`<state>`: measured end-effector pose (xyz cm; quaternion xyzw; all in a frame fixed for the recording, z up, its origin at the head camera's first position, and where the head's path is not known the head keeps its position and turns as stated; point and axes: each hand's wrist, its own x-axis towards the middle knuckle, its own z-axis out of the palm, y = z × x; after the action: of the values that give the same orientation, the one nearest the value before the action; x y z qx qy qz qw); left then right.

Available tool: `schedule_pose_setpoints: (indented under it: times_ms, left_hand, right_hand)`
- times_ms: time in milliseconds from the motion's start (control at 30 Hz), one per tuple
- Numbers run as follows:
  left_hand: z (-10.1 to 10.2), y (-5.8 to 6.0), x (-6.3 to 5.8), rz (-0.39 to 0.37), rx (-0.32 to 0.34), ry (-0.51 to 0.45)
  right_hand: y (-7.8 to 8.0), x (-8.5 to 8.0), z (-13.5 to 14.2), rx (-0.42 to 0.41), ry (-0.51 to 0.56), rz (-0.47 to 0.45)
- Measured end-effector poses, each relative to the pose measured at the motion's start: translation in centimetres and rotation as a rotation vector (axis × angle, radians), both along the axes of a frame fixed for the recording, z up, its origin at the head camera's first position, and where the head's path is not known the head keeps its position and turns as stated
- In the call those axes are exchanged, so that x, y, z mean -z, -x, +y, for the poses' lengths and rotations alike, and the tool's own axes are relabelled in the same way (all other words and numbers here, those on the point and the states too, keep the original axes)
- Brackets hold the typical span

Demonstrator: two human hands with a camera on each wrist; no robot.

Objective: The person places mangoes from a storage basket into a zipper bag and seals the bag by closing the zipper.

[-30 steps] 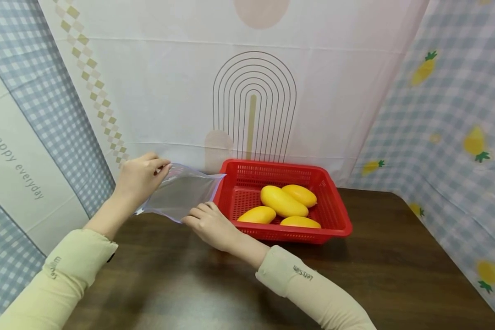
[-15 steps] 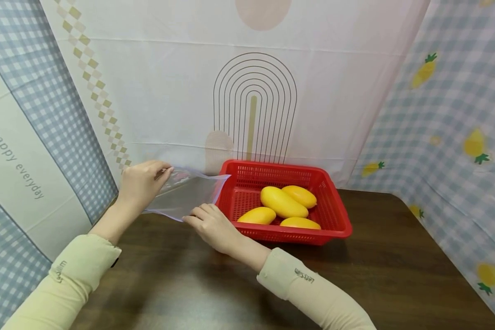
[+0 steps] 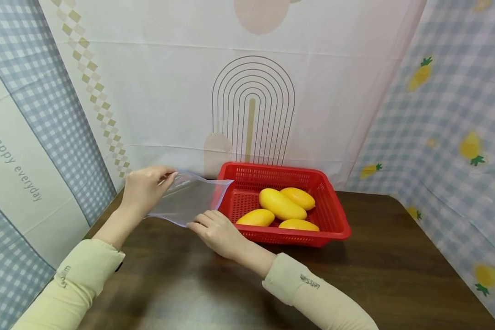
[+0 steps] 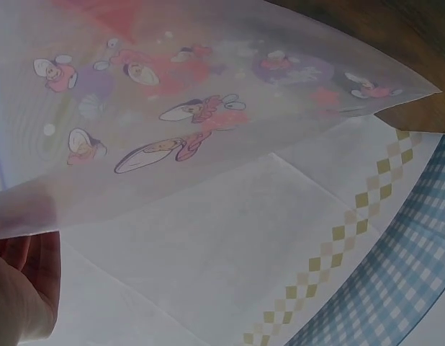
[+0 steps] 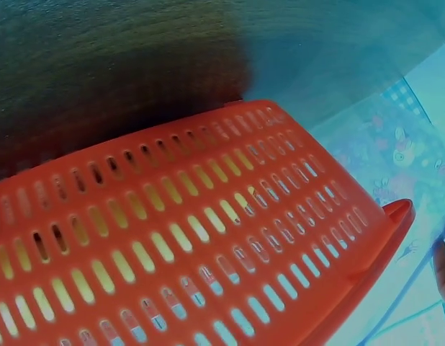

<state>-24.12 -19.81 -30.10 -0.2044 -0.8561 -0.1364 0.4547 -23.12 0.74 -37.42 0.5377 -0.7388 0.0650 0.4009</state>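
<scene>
A translucent plastic bag (image 3: 183,201) with lilac edges is stretched between both hands, above the table's left part. My left hand (image 3: 146,185) pinches its upper edge between thumb and fingers. At the lower edge, my right hand (image 3: 216,231) holds the bag, fingertips bent over it. Pink cartoon figures cover the bag (image 4: 186,108) in the left wrist view. One lilac corner overlaps the left rim of a red plastic basket (image 3: 293,236). Several yellow mangoes (image 3: 282,204) lie inside that basket. The right wrist view shows the slotted wall of the basket (image 5: 172,216), yellow showing through.
The dark wooden table (image 3: 379,275) runs under everything. A patterned white cloth (image 3: 165,91) hangs behind the basket, and blue checked cloths (image 3: 449,151) line both sides. The basket stands near the back cloth.
Both hands and the bag have shifted slightly right and lower in view, bringing the bag's corner over the basket's left rim. The basket and mangoes stay in place.
</scene>
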Motion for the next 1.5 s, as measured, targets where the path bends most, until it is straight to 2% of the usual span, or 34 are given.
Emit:
schedule_pose_setpoints:
  times_ms: [133, 500, 800, 967, 1167, 1333, 1500]
  left_hand:
    - [0.1, -0.1, 0.1, -0.002, -0.002, 0.000]
    - [0.3, -0.1, 0.4, -0.012, 0.001, -0.006]
    - [0.4, -0.2, 0.5, -0.040, -0.006, -0.046]
    - [0.6, 0.0, 0.9, -0.069, 0.019, -0.097]
    - [0.8, 0.4, 1.2, -0.080, 0.026, -0.146]
    - [1.0, 0.5, 1.2, -0.075, 0.029, -0.146]
    - [1.3, 0.4, 1.1, -0.091, -0.003, -0.142]
  right_hand:
    - [-0.1, 0.2, 0.6, -0.024, 0.016, 0.009]
    - [-0.1, 0.6, 2.9, -0.044, 0.026, -0.054]
    - [0.1, 0.8, 5.5, -0.047, 0.053, -0.163]
    - [0.4, 0.8, 7.5, -0.055, 0.083, -0.158]
    - [0.8, 0.6, 9.5, -0.011, 0.108, -0.173]
    - [1.1, 0.4, 11.3, 0.048, 0.121, -0.180]
    - [1.4, 0.2, 13.1, 0.083, 0.129, -0.191]
